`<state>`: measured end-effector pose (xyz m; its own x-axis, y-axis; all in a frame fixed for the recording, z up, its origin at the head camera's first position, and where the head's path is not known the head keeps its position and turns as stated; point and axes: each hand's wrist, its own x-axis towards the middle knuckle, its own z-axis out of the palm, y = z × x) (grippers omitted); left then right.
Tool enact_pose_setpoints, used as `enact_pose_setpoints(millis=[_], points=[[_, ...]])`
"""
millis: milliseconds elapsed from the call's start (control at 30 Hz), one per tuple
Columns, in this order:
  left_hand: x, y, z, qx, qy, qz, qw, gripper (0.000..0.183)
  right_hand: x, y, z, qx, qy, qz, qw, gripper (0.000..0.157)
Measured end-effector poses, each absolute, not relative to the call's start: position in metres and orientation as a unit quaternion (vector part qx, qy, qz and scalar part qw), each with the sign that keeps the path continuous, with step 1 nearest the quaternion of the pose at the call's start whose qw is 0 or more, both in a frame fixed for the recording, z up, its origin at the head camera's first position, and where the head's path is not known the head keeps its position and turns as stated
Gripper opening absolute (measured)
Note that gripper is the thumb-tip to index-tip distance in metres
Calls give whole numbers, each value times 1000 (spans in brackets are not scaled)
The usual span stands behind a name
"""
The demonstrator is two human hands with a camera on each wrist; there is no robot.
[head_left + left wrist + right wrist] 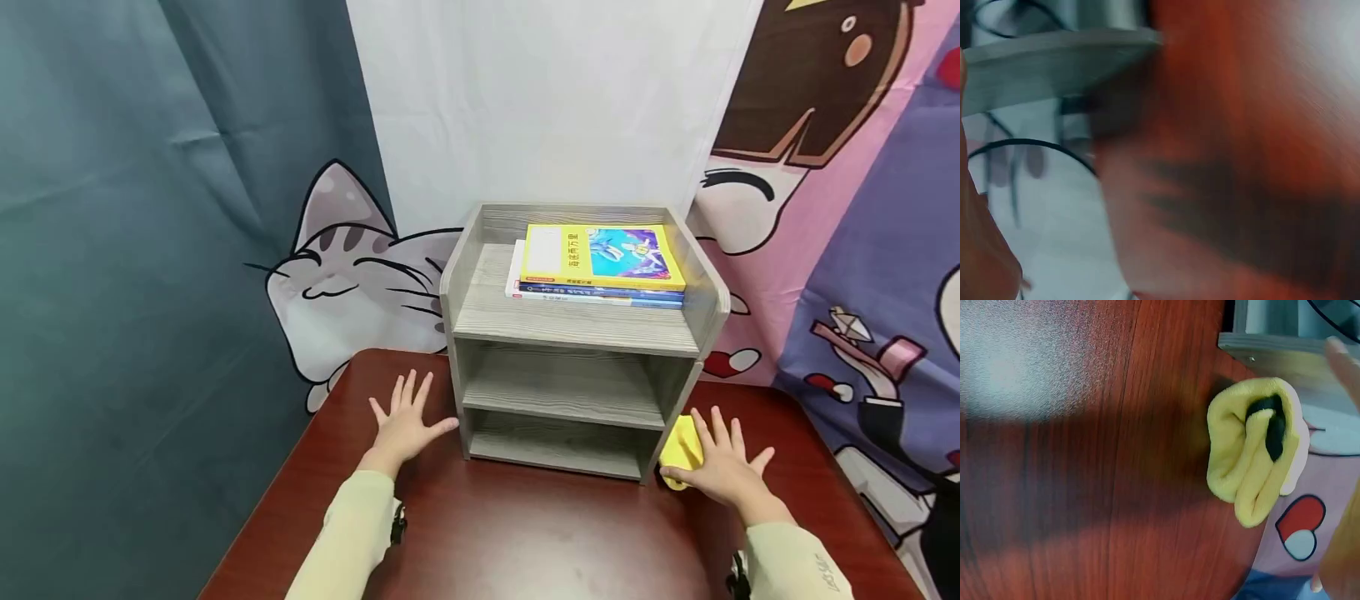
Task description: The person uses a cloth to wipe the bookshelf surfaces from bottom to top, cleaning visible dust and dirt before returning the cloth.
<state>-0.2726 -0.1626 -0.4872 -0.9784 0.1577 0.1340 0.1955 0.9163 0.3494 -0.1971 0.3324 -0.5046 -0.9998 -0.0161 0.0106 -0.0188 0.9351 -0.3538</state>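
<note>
My left hand (403, 429) is spread over the table just left of the grey wooden shelf (570, 408), its fingers straight and holding nothing. On the other side, my right hand (723, 471) spreads its fingers above the table beside a folded yellow cloth (681, 446), partly covering it in the head view. In the right wrist view the yellow cloth (1241, 450) shows whole, a soft folded piece with a black patch, lying near the shelf's side. Contact between that hand and the cloth cannot be made out. The left wrist view is blurred.
A stack of several books (600, 258) lies on the shelf's top, a yellow one uppermost. Two lower compartments are visible below. The dark red table (525, 533) carries the shelf at its back, with printed curtains (862, 250) behind and to both sides.
</note>
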Motion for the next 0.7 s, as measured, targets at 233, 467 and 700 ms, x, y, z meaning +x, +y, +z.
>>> enact_pose_setpoints(millis=[233, 467, 700], points=[[-275, -138, -425, -89, -903, -419, 20, 102, -201, 343, -502, -24, -970, 238, -33, 113], [-287, -110, -379, -56, -919, -383, 74, 85, -212, 341, -507, -71, -955, 285, -50, 103], [-288, -98, -372, -44, -936, -336, 91, 48, -217, 332, -515, -87, -958, 274, -20, 91]])
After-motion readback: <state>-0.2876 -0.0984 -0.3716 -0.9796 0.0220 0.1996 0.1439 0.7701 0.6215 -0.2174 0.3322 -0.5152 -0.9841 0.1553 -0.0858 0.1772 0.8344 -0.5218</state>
